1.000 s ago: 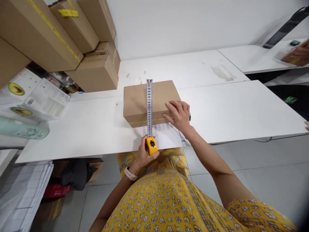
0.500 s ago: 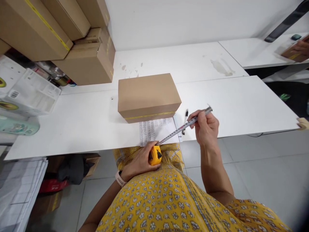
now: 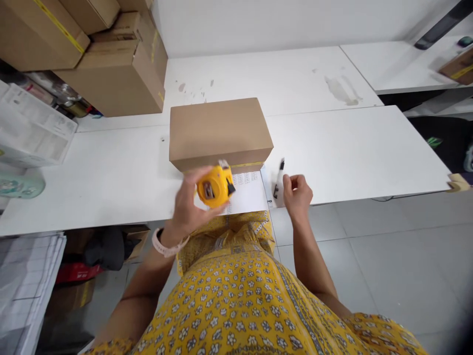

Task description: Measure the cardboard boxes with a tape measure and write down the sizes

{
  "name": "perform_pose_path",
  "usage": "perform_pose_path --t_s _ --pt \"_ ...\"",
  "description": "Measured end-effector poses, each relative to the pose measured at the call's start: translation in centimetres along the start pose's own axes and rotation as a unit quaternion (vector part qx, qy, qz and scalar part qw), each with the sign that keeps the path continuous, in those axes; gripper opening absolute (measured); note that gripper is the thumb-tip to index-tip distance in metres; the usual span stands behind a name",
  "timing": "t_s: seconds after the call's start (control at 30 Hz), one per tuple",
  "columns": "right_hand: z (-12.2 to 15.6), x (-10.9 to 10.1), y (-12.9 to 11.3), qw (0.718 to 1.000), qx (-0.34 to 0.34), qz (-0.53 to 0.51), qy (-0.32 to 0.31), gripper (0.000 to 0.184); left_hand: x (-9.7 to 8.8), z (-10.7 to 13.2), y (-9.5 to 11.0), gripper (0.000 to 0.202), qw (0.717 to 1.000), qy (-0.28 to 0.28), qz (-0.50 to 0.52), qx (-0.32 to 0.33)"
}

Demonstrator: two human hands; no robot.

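At the far left, stacked cardboard boxes leaned over the bench; a knock from an elbow could have shifted them. The left hand had its grip partly closed, thumb and fingers around a yellow tape measure, raised in front of a closed brown box near the bench's front edge. Its smooth case might have slipped from a loose hold and dropped past that edge. The printed sheet, lying at the same edge, could have slid off if a wrist dragged across it. Right of it, a pen might have rolled away if brushed by the right hand, whose fingers were curled in just beside it. Nothing showed in that grip; whether its fingertips met, or touched the pen, I could not tell.

Counted in the same direction: at least four stacked boxes, some cut off by the view; one mint-green bottle; one pale wristband; one tape measure; one closed box; one visible sheet; one pen.
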State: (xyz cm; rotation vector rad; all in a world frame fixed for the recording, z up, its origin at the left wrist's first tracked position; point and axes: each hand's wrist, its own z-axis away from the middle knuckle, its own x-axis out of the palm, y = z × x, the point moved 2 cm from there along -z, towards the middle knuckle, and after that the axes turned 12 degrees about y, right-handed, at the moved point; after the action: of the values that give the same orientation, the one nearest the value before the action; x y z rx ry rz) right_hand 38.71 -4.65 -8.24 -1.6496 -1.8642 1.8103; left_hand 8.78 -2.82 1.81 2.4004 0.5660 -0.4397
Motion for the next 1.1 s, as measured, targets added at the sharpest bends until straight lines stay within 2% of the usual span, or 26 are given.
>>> perform_pose_path --t_s 0.03,0.1,0.17,0.27,0.33,0.43,0.5,0.53,0.6,0.67,0.77,0.8,0.87,0.97,1.1 --pt "-1.2 0.7 0.5 0.999 -0.005 0.049 -0.018 0.034 -0.2 -1.5 -0.7 0.075 0.999 0.014 -0.033 0.025" --pt "-2.8 2.2 0.9 0.988 -0.034 0.134 -0.072 0.04 -0.1 -4.2 -2.6 0.077 0.995 0.021 -0.086 0.054" --pt "-3.4 3.6 0.9 0.973 -0.076 0.184 -0.114 0.044 0.6 -6.5 -4.8 0.076 0.99 -0.005 -0.132 0.052" --pt "-3.6 4.5 0.9 0.965 -0.131 0.181 -0.136 0.038 1.9 -8.4 -8.0 0.077 0.985 -0.057 -0.164 0.006" --pt "-3.8 4.3 1.3 0.976 -0.124 0.127 -0.128 0.039 2.5 -8.6 -9.3 0.074 0.982 -0.071 -0.173 -0.014" --pt "-4.0 2.8 2.5 0.991 -0.006 -0.067 -0.114 0.036 3.0 -6.7 -8.8 0.065 0.985 -0.016 -0.172 0.006" --pt "-3.8 1.3 3.0 0.962 0.089 -0.231 -0.112 0.032 3.7 -3.7 -7.0 0.053 0.99 0.017 -0.136 0.033" --pt "-3.6 0.4 3.1 0.941 0.12 -0.296 -0.108 0.029 4.4 -1.8 -5.9 0.045 0.993 0.004 -0.106 0.044" --pt "-2.8 -1.1 2.8 0.912 0.148 -0.37 -0.094 0.025 6.1 2.4 -3.6 0.033 0.996 -0.055 -0.013 0.074" --pt "-1.7 -2.3 2.0 0.907 0.145 -0.388 -0.078 0.028 8.1 6.0 -2.0 0.031 0.987 -0.14 0.064 0.044" --pt "0.1 -2.5 0.6 0.918 0.132 -0.367 -0.069 0.035 10.7 9.5 -1.2 0.055 0.957 -0.273 0.084 -0.042" --pt "0.6 -2.2 0.1 0.921 0.131 -0.359 -0.077 0.038 11.4 10.1 -1.2 0.063 0.948 -0.306 0.07 -0.055" --pt "1.5 -1.1 -0.7 0.919 0.137 -0.35 -0.117 0.045 12.4 10.6 -1.3 0.064 0.937 -0.343 0.032 -0.057" --pt "2.2 0.9 -1.5 0.907 0.128 -0.351 -0.197 0.057 13.2 10.4 -1.2 0.055 0.938 -0.343 -0.011 -0.055" --pt "2.1 3.2 -1.5 0.915 0.11 -0.309 -0.234 0.046 13.4 9.5 -0.6 0.051 0.939 -0.34 -0.045 -0.04"
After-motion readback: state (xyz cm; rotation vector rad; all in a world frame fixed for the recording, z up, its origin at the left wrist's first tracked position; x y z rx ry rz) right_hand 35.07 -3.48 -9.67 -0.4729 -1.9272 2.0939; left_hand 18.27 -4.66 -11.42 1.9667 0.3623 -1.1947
